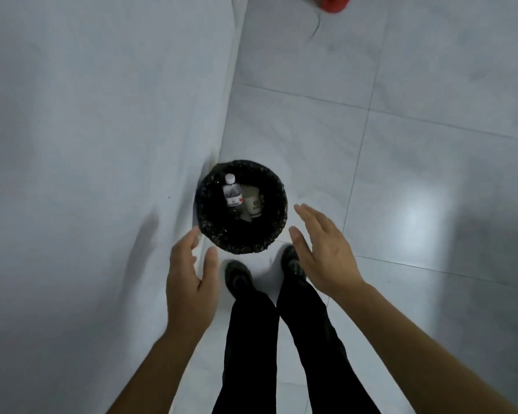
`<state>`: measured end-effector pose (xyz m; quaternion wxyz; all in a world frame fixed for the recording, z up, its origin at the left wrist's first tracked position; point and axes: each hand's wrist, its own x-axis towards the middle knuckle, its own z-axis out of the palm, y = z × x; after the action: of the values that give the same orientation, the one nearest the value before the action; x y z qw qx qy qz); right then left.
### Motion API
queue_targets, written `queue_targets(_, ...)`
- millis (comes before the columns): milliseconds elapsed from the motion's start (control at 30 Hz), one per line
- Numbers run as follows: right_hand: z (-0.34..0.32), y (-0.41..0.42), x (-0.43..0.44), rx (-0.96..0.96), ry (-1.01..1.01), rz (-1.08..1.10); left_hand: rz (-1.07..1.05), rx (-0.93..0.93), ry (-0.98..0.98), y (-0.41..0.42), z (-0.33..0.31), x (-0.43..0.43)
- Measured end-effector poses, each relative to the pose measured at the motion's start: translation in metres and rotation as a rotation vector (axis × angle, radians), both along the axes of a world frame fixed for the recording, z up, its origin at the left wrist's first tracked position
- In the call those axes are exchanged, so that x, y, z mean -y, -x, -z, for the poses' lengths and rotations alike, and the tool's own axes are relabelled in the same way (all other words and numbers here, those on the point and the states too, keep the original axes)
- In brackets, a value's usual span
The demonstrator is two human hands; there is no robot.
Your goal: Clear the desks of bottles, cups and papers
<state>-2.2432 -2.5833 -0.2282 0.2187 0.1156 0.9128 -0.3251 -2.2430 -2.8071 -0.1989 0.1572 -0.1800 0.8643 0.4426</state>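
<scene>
We look straight down at the round black-lined waste bin [205, 204] in the middle of the frame. Inside, a small clear plastic water bottle [232, 192] stands neck toward the top of the frame, a white paper cup [253, 204] touching it. Our left hand [189, 282] and right hand [323, 249] hover spread and empty, flanking the bin's lower rim, the left fingertips seemingly nearer it.
</scene>
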Motion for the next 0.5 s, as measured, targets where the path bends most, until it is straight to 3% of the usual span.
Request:
queue_targets(267, -0.244, -0.032, -0.033, -0.148, 0.043, 0.160, 0.092, -0.082, -0.067, 0.004, -0.241, -0.010)
queue_targets(500, -0.373, -0.082, -0.056, -0.433, 0.034, 0.404, 0.168, -0.333, -0.125, 0.002, -0.358, -0.032)
